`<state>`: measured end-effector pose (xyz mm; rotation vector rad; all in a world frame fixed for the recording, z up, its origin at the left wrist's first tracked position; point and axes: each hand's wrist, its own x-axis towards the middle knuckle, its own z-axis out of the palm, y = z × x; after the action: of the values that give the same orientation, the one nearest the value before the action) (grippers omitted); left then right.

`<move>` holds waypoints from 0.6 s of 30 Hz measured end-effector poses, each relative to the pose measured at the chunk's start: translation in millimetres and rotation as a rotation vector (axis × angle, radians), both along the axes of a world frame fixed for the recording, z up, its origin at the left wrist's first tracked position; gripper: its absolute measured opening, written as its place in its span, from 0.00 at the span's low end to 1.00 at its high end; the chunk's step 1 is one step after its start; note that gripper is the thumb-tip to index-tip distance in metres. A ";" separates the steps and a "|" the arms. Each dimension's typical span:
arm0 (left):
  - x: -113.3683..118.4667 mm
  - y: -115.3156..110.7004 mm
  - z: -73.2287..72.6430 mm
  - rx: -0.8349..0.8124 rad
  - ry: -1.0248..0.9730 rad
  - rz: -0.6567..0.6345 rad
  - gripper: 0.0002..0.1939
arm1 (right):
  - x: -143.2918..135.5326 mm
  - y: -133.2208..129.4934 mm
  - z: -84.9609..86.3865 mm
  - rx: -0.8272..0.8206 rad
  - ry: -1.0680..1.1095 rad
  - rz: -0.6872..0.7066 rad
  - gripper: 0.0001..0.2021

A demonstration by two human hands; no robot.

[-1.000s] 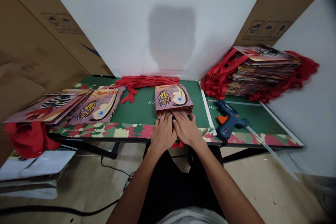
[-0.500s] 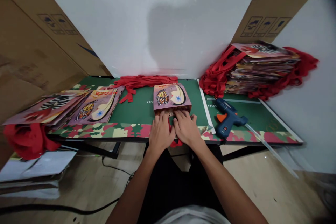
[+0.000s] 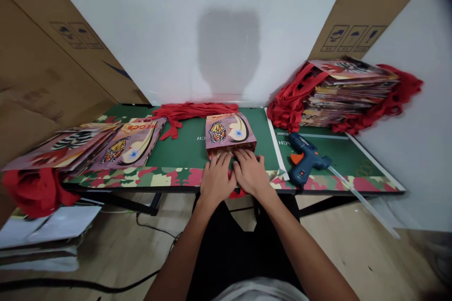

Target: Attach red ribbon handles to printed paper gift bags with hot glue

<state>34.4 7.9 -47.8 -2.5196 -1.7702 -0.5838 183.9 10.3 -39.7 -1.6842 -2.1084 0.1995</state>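
Note:
A purple printed paper bag [image 3: 231, 131] with a butterfly and a blue star lies on the green table in front of me, its mouth facing me. My left hand [image 3: 217, 176] rests palm down at the left of that mouth, fingers stretched forward. Beside it my right hand [image 3: 250, 169] lies the same way, fingertips at the bag's near edge and thumb out. Both hands touch the lower side of the opening, and the fingertips are partly under the upper panel. Red ribbon [image 3: 237, 193] shows below and between the hands, mostly covered by them.
A blue glue gun [image 3: 306, 159] with a clear glue stick [image 3: 360, 197] lies at right. Behind it stands a stack of bags [image 3: 348, 99] with red ribbon handles. More flat bags [image 3: 123, 148] lie at left. Red ribbons [image 3: 197, 110] run along the white back board [image 3: 141, 19].
The view has tilted slightly. The fingertips have shifted a little at the bag's mouth, and the hands otherwise stay in place.

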 end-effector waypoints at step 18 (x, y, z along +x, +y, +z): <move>0.8 -6.1 5.3 0.013 -0.009 0.054 0.26 | -0.8 -3.7 -3.7 0.049 -0.063 -0.085 0.24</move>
<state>35.2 1.7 -42.5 -2.4563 -1.8248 -0.6025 183.1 6.6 -43.5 -1.7685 -2.0641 0.0687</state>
